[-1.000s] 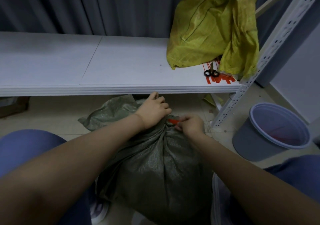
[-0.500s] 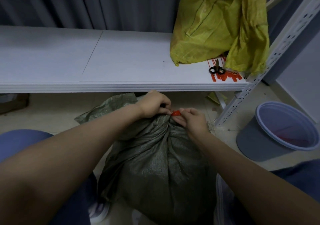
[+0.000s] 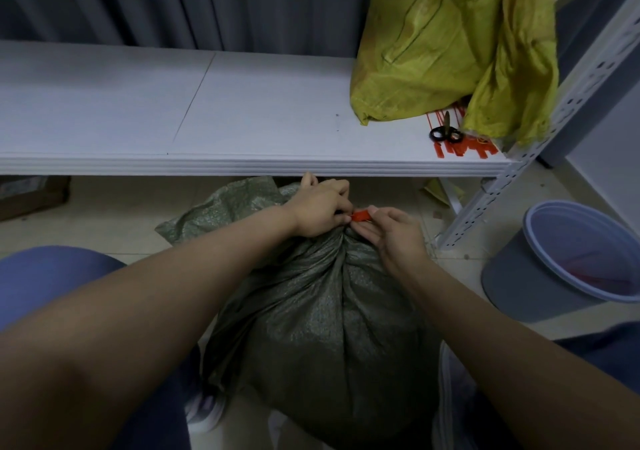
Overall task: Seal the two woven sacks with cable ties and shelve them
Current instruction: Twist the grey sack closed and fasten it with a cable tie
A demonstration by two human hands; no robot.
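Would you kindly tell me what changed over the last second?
The right hand brought the red plastic cable tie against the left hand, showing more of it. The left hand still grips the neck of the olive woven sack; the yellow woven sack stays shelved.

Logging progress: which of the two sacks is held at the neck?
The grey-green sack on the floor, its neck gripped by the left hand; the yellow sack lies untouched on the shelf.

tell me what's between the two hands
A red cable tie, pinched by the right hand, its other end at the left hand, which grips the green sack by the neck. Head view.
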